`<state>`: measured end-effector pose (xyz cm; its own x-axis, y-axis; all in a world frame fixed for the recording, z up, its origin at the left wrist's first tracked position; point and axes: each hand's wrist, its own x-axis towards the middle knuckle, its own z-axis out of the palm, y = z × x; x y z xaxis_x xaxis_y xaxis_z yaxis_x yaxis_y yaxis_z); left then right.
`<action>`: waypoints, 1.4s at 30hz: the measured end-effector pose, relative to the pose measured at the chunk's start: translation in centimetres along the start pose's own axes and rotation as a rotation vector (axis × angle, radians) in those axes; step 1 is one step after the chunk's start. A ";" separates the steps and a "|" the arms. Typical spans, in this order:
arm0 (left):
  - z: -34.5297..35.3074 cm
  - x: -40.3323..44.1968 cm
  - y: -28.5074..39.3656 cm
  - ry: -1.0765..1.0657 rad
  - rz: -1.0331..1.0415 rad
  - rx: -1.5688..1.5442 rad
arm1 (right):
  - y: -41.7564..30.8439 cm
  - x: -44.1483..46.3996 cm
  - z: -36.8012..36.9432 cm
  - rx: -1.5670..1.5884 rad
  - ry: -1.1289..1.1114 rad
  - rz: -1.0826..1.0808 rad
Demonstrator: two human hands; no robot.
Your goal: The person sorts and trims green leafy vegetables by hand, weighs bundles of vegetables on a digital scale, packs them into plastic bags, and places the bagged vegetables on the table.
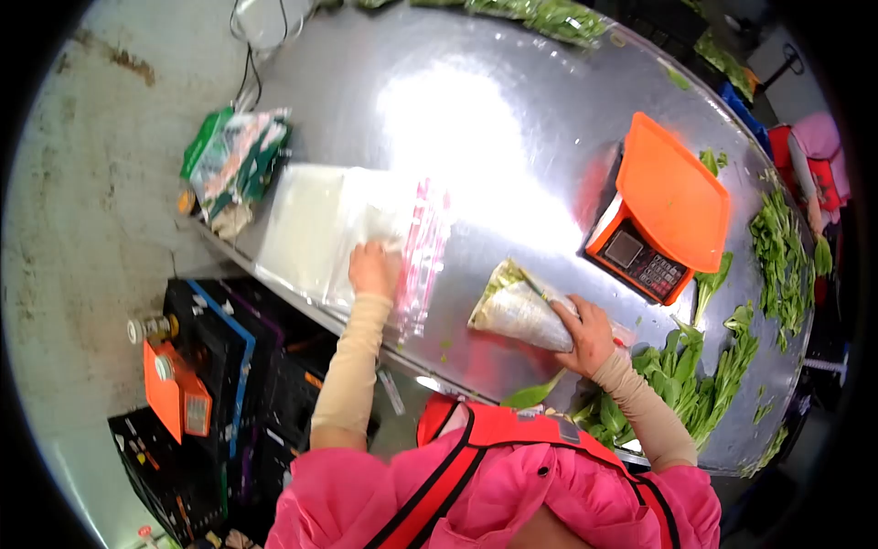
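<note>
My left hand (375,270) rests on a stack of clear plastic bags (315,233) with pink printed edges, its fingers bent against the top layer; whether they pinch a bag is hard to make out. To the right, my right hand (585,336) is wrapped over the end of a filled plastic bag (519,309) that lies on the metal table (357,101). Some green and yellowish leaf shows inside that bag. Loose leafy greens (681,371) lie just right of my right hand.
An orange scale (677,197) stands at the right, with more greens (779,247) beyond it. A green and white package (236,160) sits at the left edge. Bagged greens (540,18) line the far edge. Black crates (206,348) stand below left. Another person (814,165) is at far right.
</note>
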<state>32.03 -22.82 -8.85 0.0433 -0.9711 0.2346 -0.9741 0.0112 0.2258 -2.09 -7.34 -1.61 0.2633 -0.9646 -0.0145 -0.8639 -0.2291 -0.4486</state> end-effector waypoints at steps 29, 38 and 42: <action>-1.9 -6.1 6.5 -0.382 -0.140 -1.098 | -4.0 -2.2 -2.1 0.484 -0.064 -0.094; -5.4 -7.9 11.6 -0.105 0.276 -0.571 | -1.6 -3.8 -1.3 0.182 0.205 0.031; -3.5 -8.0 11.9 -0.114 0.180 -0.675 | -1.1 -3.9 -1.3 0.009 0.256 0.061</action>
<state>20.84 -14.12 -4.68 -0.1651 -0.9589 0.2309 -0.6117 0.2832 0.7386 -2.69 -3.50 0.11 0.0930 -0.9785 0.1842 -0.8708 -0.1697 -0.4614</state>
